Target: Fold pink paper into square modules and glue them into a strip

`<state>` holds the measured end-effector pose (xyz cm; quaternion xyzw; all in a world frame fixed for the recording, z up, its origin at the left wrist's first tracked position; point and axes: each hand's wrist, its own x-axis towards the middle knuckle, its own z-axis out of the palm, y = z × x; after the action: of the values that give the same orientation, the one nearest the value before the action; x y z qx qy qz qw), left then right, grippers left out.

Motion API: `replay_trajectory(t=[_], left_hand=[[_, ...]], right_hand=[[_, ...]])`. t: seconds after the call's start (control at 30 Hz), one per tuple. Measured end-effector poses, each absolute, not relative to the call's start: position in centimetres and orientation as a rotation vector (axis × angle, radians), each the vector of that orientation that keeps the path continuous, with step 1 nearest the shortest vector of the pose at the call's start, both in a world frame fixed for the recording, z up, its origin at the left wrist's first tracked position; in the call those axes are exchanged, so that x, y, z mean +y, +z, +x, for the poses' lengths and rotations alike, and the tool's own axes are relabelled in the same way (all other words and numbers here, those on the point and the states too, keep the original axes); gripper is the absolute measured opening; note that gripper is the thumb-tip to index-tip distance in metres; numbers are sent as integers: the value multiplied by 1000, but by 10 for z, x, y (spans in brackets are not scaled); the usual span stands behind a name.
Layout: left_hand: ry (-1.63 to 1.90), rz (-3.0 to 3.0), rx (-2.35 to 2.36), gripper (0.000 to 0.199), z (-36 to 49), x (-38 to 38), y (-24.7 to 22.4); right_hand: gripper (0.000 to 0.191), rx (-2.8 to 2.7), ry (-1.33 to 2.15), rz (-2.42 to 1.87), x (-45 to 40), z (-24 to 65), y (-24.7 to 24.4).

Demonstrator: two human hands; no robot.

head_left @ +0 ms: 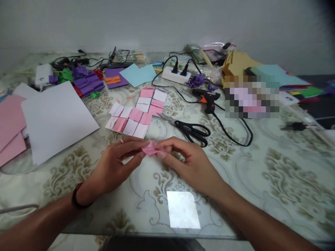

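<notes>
A small folded piece of pink paper (150, 150) is held up between both hands, above the patterned tablecloth. My left hand (123, 157) pinches its left side between thumb and fingers. On its right side, my right hand (180, 153) grips it the same way, and the fingertips cover part of the paper. Just beyond the hands lie folded pink and white paper squares (133, 120), set in a checkered pattern. Black-handled scissors (192, 129) rest beyond my right hand, blades pointing left toward those squares.
A glue gun (208, 99) with its cord lies behind the scissors, near a white power strip (175, 75). White sheets (60, 118) and pink sheets (12, 127) lie at left. Purple folded papers (89, 83) sit at back left. A white square (183, 210) lies near the front edge.
</notes>
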<state>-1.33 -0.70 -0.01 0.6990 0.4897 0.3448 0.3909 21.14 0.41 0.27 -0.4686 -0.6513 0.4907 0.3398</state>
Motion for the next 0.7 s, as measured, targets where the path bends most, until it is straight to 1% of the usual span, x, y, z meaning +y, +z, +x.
replay_trajectory(t=[0.2, 0.4, 0.7], left_hand=[[865, 1670, 1169, 24, -14, -7, 2], [800, 1570, 1056, 28, -17, -6, 7], [869, 1532, 1086, 26, -18, -6, 3]], right_hand=[[26, -1625, 1391, -1177, 6, 215, -2], [22, -1589, 1378, -1170, 8, 216, -2], [23, -1613, 1395, -1123, 7, 214, 2]])
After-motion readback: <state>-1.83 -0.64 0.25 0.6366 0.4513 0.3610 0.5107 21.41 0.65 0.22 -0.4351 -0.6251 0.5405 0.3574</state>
